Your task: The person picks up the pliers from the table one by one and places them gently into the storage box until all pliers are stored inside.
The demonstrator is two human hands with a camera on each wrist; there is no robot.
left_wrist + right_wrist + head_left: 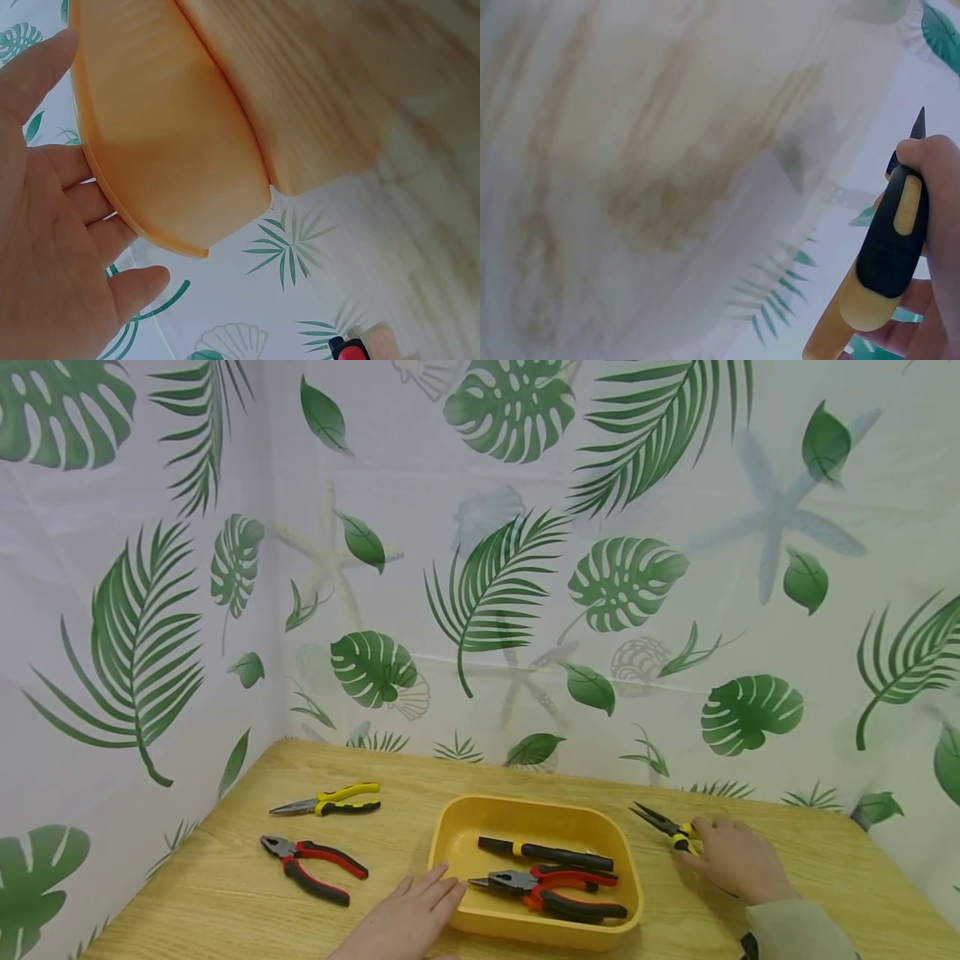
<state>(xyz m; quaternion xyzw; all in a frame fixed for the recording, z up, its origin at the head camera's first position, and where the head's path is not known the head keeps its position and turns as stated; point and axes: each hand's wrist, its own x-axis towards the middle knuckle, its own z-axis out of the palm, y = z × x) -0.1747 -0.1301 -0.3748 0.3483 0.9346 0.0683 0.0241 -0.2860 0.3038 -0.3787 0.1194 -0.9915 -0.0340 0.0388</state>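
My right hand (738, 857) grips needle-nose pliers (663, 823) by their yellow-and-black handles. Their dark jaws point up and left, beside the tray. In the right wrist view, one thick handle (892, 232) of these pliers shows, with fingers around it. At the left of the yellow tray (525, 927), my left hand (411, 910) touches the rim with extended fingers. The left wrist view shows these fingers along the rim, outside the tray wall (172, 135). Inside the tray lie red-and-black pliers (558, 892) and a black stick-like tool (547, 852) with a yellow band.
On the wooden table (187, 893), left of the tray, lie yellow-and-black needle-nose pliers (326, 800) and, nearer to me, red-and-black combination pliers (315, 867) with spread handles. A leaf-patterned cloth (495, 735) hangs behind and along the left side.
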